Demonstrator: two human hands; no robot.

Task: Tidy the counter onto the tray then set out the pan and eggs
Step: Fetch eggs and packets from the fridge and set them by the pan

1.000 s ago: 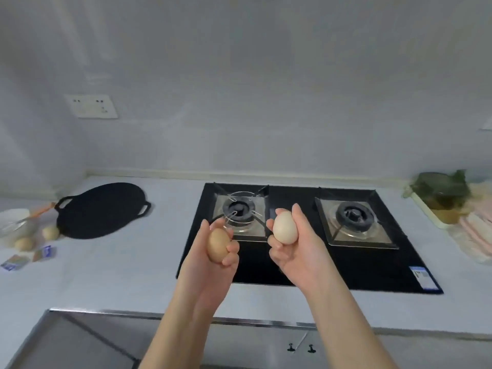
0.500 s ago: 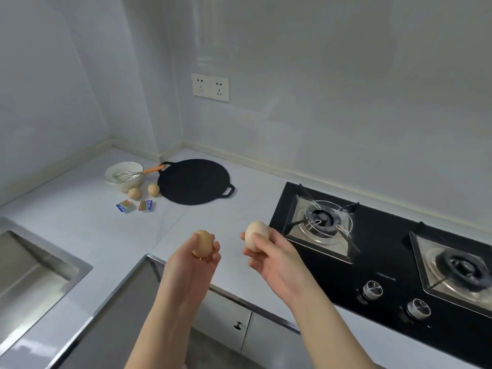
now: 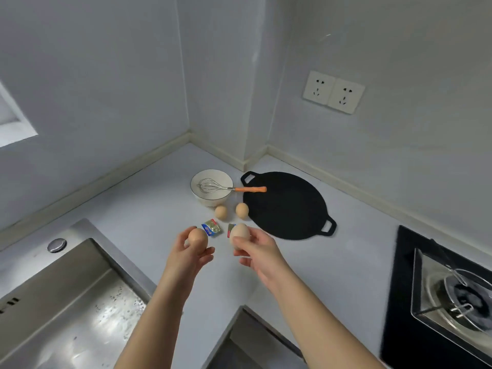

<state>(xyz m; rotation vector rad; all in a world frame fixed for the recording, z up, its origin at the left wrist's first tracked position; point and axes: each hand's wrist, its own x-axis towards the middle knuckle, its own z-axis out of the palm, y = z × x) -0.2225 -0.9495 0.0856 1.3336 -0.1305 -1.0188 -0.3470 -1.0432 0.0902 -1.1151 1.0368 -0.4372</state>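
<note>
Brown egg (image 3: pixel 198 239) and pale egg (image 3: pixel 239 234) hovering near the pan (image 3: pixel 287 206).
Left hand (image 3: pixel 186 259) is cupping one, right hand (image 3: pixel 259 251) pinching the other; both are now nearer the pan.

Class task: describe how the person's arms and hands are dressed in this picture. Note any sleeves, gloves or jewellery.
The left hand and right hand are bare: no gloves, rings or watch show. The left forearm and right forearm are uncovered down to the frame's lower edge; no sleeve is in view.

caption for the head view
Left hand holds a brown egg, right hand a paler egg, near two counter eggs, a bowl and black pan.
</note>
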